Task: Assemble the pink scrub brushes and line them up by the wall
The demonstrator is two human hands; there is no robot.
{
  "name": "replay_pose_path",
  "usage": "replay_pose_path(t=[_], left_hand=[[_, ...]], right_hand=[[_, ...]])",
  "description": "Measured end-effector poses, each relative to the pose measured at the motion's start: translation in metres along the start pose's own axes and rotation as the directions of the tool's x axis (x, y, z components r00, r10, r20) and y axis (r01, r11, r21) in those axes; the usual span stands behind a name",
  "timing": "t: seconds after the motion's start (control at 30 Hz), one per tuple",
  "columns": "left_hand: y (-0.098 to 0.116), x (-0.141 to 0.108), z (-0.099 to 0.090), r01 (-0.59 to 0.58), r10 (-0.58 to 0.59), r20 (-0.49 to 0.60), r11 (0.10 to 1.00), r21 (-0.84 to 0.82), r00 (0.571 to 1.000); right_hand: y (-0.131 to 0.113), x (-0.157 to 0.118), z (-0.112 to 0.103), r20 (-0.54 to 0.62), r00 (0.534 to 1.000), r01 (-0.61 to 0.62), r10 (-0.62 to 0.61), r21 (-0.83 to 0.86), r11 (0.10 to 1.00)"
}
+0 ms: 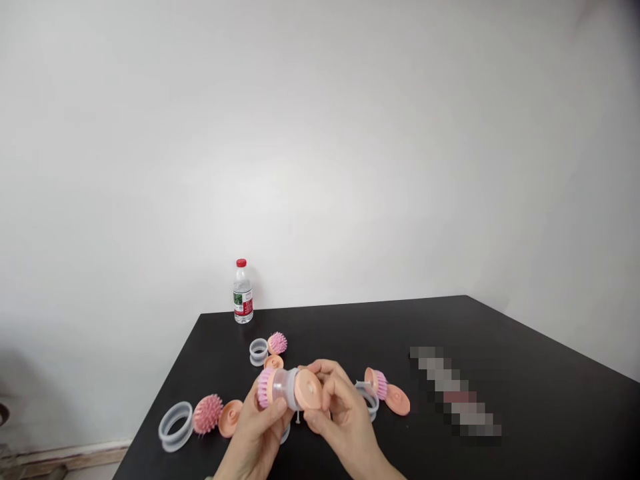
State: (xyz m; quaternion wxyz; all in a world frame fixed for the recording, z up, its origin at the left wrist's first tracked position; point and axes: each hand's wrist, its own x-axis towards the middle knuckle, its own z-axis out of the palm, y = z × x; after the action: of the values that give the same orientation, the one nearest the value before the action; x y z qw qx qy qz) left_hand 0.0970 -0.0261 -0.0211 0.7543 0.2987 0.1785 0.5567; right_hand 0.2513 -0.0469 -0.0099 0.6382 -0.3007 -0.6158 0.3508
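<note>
Both hands hold a round plastic scrub brush above the black table. It has pink bristles, a peach disc and a clear ring body, with a peach cap at its far end. My left hand grips the bristle end and clear body, while the fingers of my right hand press around the peach cap. Nearest my left hand lie a pink bristle head, a peach disc and a clear ring. Beyond my right hand are a peach-backed bristle head, a peach disc and a clear ring.
A black table fills the lower view, with its far corner at the upper right and a white wall behind. A water bottle with a red cap stands at the far edge. A pixelated patch covers part of the tabletop.
</note>
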Motion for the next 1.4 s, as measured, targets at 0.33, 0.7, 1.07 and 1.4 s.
replay_pose_path(t=[0.33,0.7,1.07,1.4], left_hand=[[0.003,-0.003,0.006,0.029,-0.03,0.021,0.998,0.061,0.999],[0.003,-0.005,0.011,0.011,-0.011,-0.001,0.994,0.105,1.0],[0.002,-0.004,0.013,-0.032,0.042,-0.046,0.979,0.201,0.998],[-0.001,-0.005,0.012,-0.033,0.048,-0.072,0.981,0.19,0.996]], right_hand=[[0.012,-0.002,-0.002,0.064,0.998,-0.004,0.011,-0.101,0.995],[-0.007,0.009,-0.017,0.177,0.984,0.036,0.036,-0.389,0.921],[0.001,0.008,-0.017,0.196,0.958,0.274,-0.208,-0.428,0.861],[-0.01,0.008,-0.016,0.261,0.931,0.355,-0.253,-0.503,0.788]])
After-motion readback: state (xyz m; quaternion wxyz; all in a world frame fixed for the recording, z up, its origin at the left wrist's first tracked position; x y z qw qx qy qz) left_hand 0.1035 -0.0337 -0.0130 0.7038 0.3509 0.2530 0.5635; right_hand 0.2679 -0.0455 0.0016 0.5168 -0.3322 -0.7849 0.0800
